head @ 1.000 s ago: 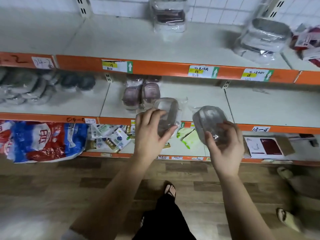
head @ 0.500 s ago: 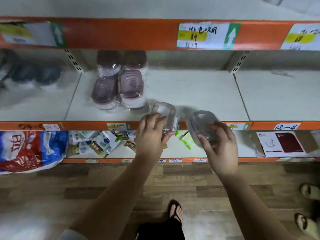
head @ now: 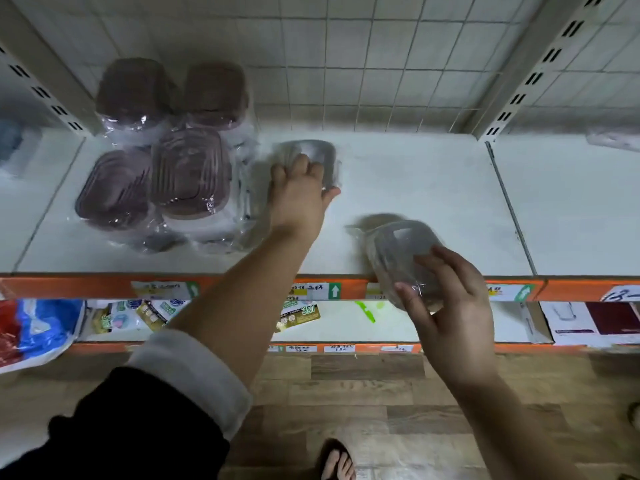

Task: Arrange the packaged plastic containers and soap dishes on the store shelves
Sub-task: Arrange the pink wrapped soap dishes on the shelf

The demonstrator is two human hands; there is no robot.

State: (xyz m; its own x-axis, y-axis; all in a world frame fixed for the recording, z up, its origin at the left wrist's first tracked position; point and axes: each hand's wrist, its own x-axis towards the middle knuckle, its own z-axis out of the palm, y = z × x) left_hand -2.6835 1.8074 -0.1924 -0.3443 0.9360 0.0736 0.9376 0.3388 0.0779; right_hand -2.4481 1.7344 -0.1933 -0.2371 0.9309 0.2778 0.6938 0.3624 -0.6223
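Logged left hand (head: 298,192) gripping wrapped clear container (head: 311,152) deep on shelf (head: 433,181), just right of brown-lidded packs (head: 188,171) | found second clear container (head: 398,247) pinched in right hand (head: 453,313), tilted over shelf's front edge | judged free spot ahead-left of right hand, beside first.
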